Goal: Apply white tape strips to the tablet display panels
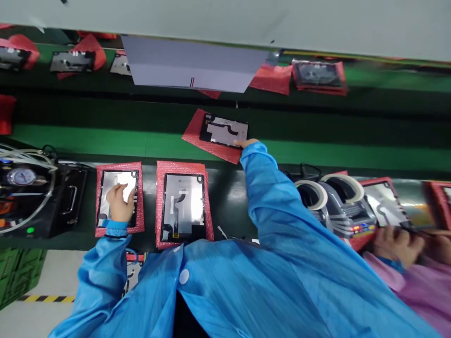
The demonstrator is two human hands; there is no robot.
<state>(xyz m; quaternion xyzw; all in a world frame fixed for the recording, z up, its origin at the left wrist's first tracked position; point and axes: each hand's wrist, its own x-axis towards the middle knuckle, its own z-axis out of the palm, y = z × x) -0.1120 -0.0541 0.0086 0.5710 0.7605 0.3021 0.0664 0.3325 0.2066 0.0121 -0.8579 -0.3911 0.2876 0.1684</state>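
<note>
On the green conveyor, my right hand (245, 142) grips the lower right corner of a display panel (225, 130), its thumb on the panel's grey back. Red bubble wrap (195, 129) lies under that panel and sticks out to its left. My left hand (120, 202) is over another display panel (107, 183) on the bench at left, fingers curved, with a gap between thumb and forefinger. Whether its fingertips touch the panel I cannot tell. Between my arms, a third display panel (190, 199) rests on stacked red bubble wrap (160, 206), a dark ribbon cable on its back.
At left stands a black device with a pressure gauge (21, 177) and looped hoses. Tape rolls sit in a grey dispenser (334, 206) at right, beside a co-worker's hands (398, 245). A white board (197, 65) hangs above the conveyor; more wrapped panels (319, 75) lie behind.
</note>
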